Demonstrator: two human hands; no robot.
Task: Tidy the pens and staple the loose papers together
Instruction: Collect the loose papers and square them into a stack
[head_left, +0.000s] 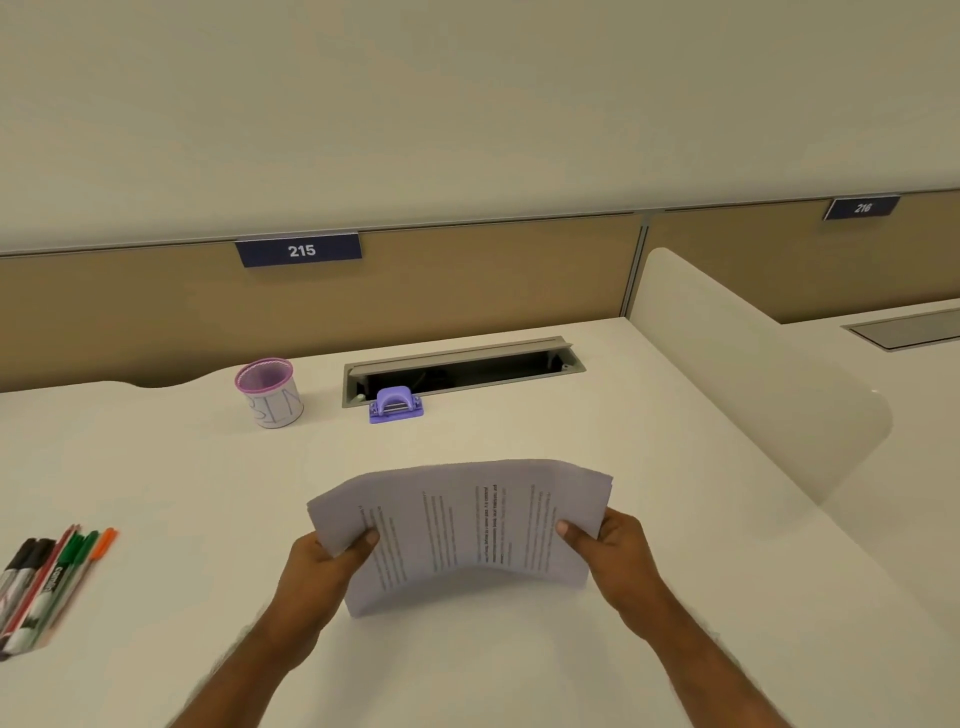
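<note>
A stack of printed papers (457, 530) is held above the white desk (519, 649), bowed upward in the middle. My left hand (322, 564) grips its left edge, thumb on top. My right hand (610, 551) grips its right edge the same way. Several pens and markers (44, 582) lie side by side at the desk's left edge, with black, green, red and orange caps. A pink mesh pen cup (270, 392) wrapped in white paper stands empty at the back left. A small purple stapler (396, 406) sits behind the papers, next to the cable slot.
An open grey cable slot (462, 371) is set into the desk's back. A tan partition with a "215" label (300, 250) runs behind it. A white rounded divider (753, 384) walls off the right side.
</note>
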